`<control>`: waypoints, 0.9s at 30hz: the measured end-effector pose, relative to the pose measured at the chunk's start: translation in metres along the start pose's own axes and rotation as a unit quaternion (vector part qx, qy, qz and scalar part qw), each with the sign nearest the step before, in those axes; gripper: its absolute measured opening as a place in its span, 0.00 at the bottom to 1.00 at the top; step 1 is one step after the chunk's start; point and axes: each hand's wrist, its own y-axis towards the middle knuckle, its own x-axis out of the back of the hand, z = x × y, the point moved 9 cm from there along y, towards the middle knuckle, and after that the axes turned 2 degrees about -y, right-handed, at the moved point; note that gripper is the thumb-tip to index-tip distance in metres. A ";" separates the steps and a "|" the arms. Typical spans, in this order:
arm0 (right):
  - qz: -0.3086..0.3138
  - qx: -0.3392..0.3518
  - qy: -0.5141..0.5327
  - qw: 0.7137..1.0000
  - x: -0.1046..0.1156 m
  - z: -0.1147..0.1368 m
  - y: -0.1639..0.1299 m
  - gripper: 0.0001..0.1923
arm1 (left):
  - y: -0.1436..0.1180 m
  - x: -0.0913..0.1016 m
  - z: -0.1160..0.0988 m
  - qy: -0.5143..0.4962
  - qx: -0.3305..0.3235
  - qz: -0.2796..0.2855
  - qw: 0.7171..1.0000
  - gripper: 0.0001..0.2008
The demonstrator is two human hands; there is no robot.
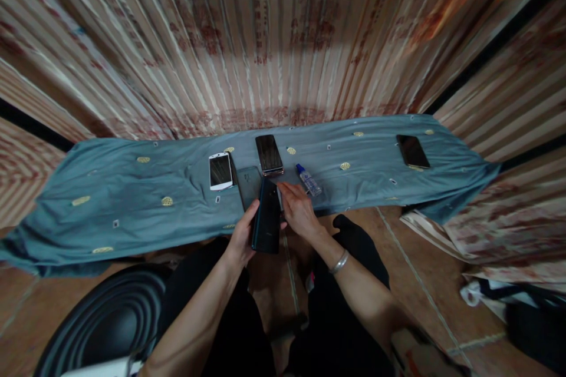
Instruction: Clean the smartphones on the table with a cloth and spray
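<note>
Five phones point(266, 216), one bottle point(308, 180).

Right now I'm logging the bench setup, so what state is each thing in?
Dark phone: held up off the cloth, back facing up, in left hand.
Right hand: fingers on the dark phone's edge.
White phone: flat, screen off.
Black phone: flat, screen off.
Far phone: flat, screen off.
Bottle: lying down, capped.
Cloth: spread, wrinkled.

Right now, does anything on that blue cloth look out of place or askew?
Slightly. The small clear bottle with a blue cap lies on its side on the blue cloth, beside the right hand. The far-right phone sits apart from the others. No spill or damage is visible.
</note>
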 end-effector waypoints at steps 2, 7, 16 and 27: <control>0.007 0.004 -0.008 1.000 -0.001 0.003 -0.001 0.23 | 0.000 -0.001 0.000 -0.004 0.000 -0.002 1.000 0.13; 0.032 0.013 -0.005 0.999 -0.004 0.008 -0.004 0.22 | 0.003 -0.001 0.000 -0.002 -0.003 0.000 1.000 0.13; 0.088 0.035 -0.041 0.995 -0.009 0.025 -0.010 0.21 | 0.010 0.008 -0.003 0.006 -0.014 -0.039 0.999 0.12; 0.053 0.104 0.025 0.993 0.006 0.058 -0.023 0.21 | 0.017 0.015 -0.001 -0.031 0.004 -0.045 0.998 0.14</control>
